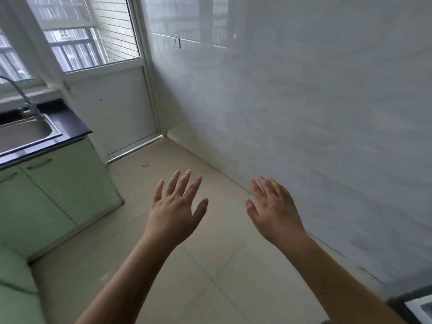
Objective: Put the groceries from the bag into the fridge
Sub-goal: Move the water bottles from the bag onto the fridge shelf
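Observation:
My left hand [175,208] and my right hand [273,210] are stretched out in front of me over the beige tiled floor, palms down, fingers straight and spread. Neither hand holds or touches anything. No bag, groceries or fridge appear in the head view.
A steel sink [25,132] with a tap sits in a dark countertop [70,122] over pale green cabinets [58,190] at the left. A white door with a window [112,108] closes the far end. A white tiled wall [304,113] runs along the right. A dark object [418,305] shows at the bottom right corner.

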### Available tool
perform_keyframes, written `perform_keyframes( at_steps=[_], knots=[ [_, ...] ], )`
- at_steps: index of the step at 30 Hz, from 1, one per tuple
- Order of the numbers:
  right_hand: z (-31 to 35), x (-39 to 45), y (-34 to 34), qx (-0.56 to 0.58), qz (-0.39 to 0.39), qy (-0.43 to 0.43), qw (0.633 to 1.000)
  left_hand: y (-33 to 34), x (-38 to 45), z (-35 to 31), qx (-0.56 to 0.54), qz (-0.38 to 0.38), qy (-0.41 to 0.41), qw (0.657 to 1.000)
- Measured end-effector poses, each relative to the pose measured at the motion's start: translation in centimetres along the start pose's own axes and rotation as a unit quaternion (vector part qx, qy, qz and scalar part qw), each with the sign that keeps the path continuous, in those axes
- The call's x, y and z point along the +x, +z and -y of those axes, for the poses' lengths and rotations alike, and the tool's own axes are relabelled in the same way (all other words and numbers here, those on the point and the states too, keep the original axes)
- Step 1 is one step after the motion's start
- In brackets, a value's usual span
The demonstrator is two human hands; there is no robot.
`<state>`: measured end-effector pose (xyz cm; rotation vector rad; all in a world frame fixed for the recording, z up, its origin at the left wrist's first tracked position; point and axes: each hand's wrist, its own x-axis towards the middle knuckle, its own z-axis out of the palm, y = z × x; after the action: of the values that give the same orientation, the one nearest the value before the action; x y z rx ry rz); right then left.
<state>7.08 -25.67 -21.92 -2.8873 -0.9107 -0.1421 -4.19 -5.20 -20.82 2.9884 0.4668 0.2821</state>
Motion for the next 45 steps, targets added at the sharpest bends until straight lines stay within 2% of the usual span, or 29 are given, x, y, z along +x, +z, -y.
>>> perform_keyframes(
  at_steps=[10, 17, 23, 33, 45],
  knots=[
    [4.3, 11.4, 2.5, 0.053, 0.012, -0.130, 0.990, -0.1, 4.0, 5.6, 0.043, -0.005, -0.135, 0.990],
    [10.1, 17.8, 3.1, 0.083, 0.022, -0.243, 0.966, -1.9, 4.5, 9.7, 0.067, -0.018, -0.237, 0.969],
    [18.3, 20.3, 3.7, 0.115, 0.030, -0.333, 0.935, -3.3, 1.4, 15.2, 0.086, -0.036, -0.318, 0.944],
    [36.4, 20.2, 5.1, 0.126, 0.048, -0.459, 0.878, -5.2, -7.7, 29.1, 0.095, -0.062, -0.445, 0.888],
    [53.8, 18.5, 5.1, 0.124, 0.059, -0.558, 0.818, -7.9, -16.0, 40.1, 0.113, -0.082, -0.528, 0.837]
  ],
)
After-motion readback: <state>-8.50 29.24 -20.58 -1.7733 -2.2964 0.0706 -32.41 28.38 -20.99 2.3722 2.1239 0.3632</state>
